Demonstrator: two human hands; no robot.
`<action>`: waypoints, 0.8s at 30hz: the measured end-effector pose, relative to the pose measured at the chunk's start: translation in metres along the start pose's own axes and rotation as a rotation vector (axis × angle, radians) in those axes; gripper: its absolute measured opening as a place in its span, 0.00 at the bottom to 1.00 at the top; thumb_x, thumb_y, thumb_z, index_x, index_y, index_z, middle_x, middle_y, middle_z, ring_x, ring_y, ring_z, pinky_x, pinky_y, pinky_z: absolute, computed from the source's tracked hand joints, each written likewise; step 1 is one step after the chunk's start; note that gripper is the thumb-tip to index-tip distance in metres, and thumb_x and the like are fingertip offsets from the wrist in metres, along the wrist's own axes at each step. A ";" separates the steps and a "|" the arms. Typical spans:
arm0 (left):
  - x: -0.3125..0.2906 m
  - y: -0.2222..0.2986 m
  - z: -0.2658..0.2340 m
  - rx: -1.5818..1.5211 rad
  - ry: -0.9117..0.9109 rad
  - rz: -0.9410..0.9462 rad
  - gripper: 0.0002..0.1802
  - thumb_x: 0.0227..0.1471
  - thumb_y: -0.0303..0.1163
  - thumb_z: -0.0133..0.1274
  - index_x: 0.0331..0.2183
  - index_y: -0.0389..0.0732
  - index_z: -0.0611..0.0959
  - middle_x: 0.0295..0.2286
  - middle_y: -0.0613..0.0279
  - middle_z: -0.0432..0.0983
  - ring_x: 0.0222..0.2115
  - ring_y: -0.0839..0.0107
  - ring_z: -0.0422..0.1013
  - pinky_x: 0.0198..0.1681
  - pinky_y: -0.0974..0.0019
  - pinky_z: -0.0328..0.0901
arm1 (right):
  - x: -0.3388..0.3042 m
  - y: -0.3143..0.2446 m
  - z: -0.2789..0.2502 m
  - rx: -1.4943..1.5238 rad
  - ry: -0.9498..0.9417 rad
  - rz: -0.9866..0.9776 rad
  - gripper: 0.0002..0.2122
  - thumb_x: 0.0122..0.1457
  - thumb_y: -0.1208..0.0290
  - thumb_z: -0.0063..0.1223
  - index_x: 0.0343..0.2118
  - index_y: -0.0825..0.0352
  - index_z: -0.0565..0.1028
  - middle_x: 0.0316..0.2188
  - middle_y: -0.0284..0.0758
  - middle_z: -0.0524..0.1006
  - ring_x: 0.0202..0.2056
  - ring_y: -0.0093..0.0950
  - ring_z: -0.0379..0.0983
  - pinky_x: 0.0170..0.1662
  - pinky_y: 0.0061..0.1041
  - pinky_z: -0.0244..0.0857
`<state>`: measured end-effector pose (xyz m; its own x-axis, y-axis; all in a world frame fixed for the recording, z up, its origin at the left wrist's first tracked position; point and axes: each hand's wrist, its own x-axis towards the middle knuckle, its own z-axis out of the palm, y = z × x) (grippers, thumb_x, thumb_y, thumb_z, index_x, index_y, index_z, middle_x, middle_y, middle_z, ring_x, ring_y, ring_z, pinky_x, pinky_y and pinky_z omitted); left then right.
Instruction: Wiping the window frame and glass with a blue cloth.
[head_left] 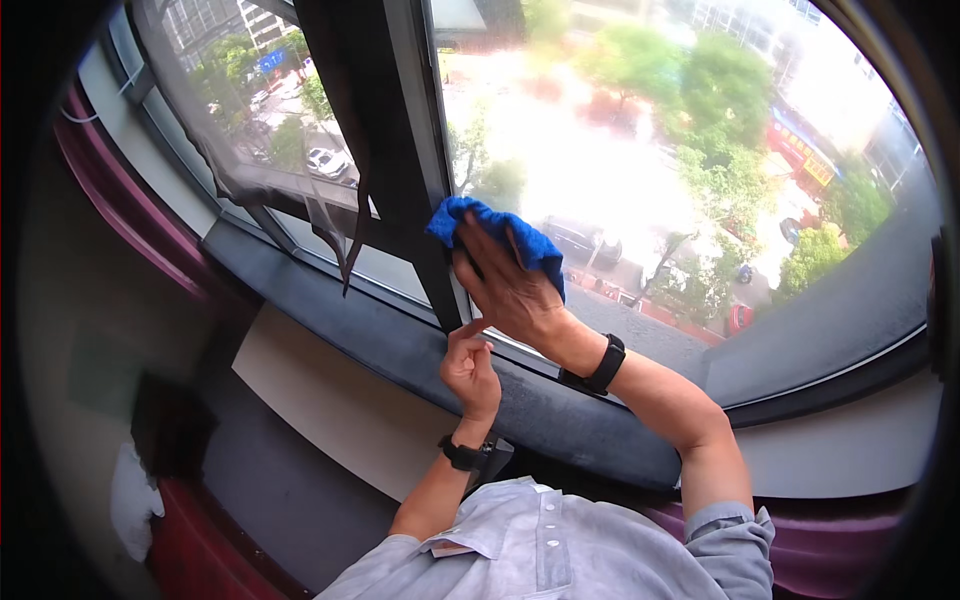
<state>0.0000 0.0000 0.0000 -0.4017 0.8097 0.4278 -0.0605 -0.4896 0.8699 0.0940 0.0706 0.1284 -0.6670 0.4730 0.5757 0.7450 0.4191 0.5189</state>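
Observation:
A blue cleaning cloth (542, 248) lies against the window pane (600, 130), near the pane's left edge. My right hand (510, 295) presses it there, fingers stretched over the cloth and its edge folded up around them. Just below and to the left, my left hand (470, 378) is closed beside the lower end of the dark window frame (405, 130). Its fingers are curled, with the index finger pointing toward the right hand, and nothing shows in them. Each wrist wears a black band.
A dark grey sill (560, 420) runs below the window. Torn insect mesh (335, 225) hangs at the left pane. Purple curtains (130, 200) hang at far left and lower right. A red covered object (205, 545) stands lower left. Trees and parked cars show outside.

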 end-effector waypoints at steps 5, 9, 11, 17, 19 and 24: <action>-0.009 -0.009 -0.008 0.010 0.140 -0.201 0.08 0.51 0.13 0.47 0.27 0.34 0.79 0.38 0.56 0.81 0.35 0.74 0.74 0.32 0.74 0.66 | -0.102 -0.059 0.079 -0.042 -0.087 -0.125 0.25 0.58 0.64 0.46 0.59 0.67 0.70 0.67 0.43 0.60 0.71 0.35 0.46 0.72 0.46 0.27; -0.012 -0.004 -0.010 0.004 0.125 -0.128 0.08 0.52 0.14 0.47 0.27 0.35 0.79 0.38 0.56 0.81 0.37 0.73 0.74 0.31 0.73 0.67 | -0.127 -0.063 0.079 0.046 -0.257 -0.238 0.26 0.58 0.65 0.46 0.61 0.66 0.69 0.70 0.41 0.54 0.72 0.32 0.42 0.73 0.39 0.28; -0.004 0.002 -0.008 0.018 0.113 -0.092 0.09 0.52 0.14 0.47 0.28 0.35 0.79 0.38 0.57 0.81 0.37 0.73 0.74 0.31 0.73 0.66 | -0.111 -0.047 0.055 0.049 -0.228 -0.136 0.26 0.58 0.65 0.46 0.61 0.67 0.69 0.71 0.39 0.51 0.73 0.33 0.39 0.73 0.41 0.28; 0.006 0.015 0.016 -0.042 0.076 -0.108 0.09 0.51 0.13 0.45 0.28 0.34 0.79 0.38 0.55 0.81 0.35 0.73 0.74 0.32 0.75 0.67 | 0.038 0.090 -0.088 0.156 0.442 0.309 0.18 0.52 0.71 0.55 0.48 0.57 0.79 0.65 0.33 0.65 0.70 0.35 0.49 0.70 0.54 0.31; 0.002 0.017 0.023 -0.046 0.041 -0.096 0.10 0.51 0.13 0.44 0.29 0.35 0.79 0.39 0.56 0.81 0.35 0.74 0.74 0.32 0.74 0.67 | 0.065 0.118 -0.115 0.107 0.608 0.356 0.20 0.49 0.72 0.57 0.48 0.55 0.79 0.64 0.32 0.66 0.69 0.37 0.51 0.68 0.57 0.33; 0.000 0.013 0.040 -0.042 0.014 -0.039 0.10 0.52 0.13 0.45 0.31 0.36 0.78 0.39 0.61 0.79 0.37 0.75 0.74 0.33 0.75 0.67 | -0.010 0.050 -0.036 0.044 0.215 0.217 0.22 0.55 0.64 0.51 0.56 0.53 0.76 0.69 0.30 0.57 0.71 0.36 0.44 0.70 0.54 0.26</action>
<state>0.0361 0.0062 0.0212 -0.4110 0.8240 0.3901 -0.1149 -0.4713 0.8745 0.1372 0.0589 0.1713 -0.4743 0.3822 0.7931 0.8665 0.3619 0.3438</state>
